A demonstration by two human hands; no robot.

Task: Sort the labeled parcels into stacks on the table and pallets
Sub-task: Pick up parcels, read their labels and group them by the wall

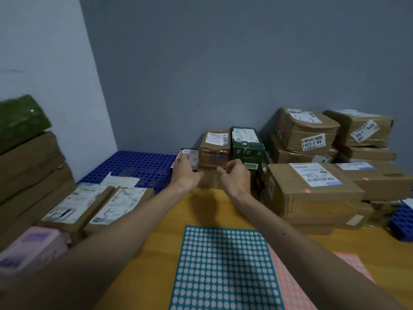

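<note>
Ahead, the left fingers (pixel 182 161) are laid fairly straight and together on the near left end of a small box (pixel 193 154), the thumb spread off to the right; no clasp is seen. The right fingers (pixel 237 166) are loosely curled around nothing, just before a green carton (pixel 247 148). Both the left hand (pixel 185 174) and the right hand (pixel 235 179) are stretched side by side past the far edge of the table (pixel 207 204). The small box is set at the right edge of a blue pallet (pixel 134 163), just left of a brown parcel (pixel 214 145), which is pressed against the green carton. To the right, more parcels are piled against the wall, a large parcel (pixel 312 184) lowest and nearest, a marked parcel (pixel 306 130) higher behind it. Two labelled parcels (pixel 73 204) are laid side by side on the left, near a pink box (pixel 31 247). On the table a teal sheet (pixel 225 265) is overlapped onto a pink sheet (pixel 288 285).
</note>
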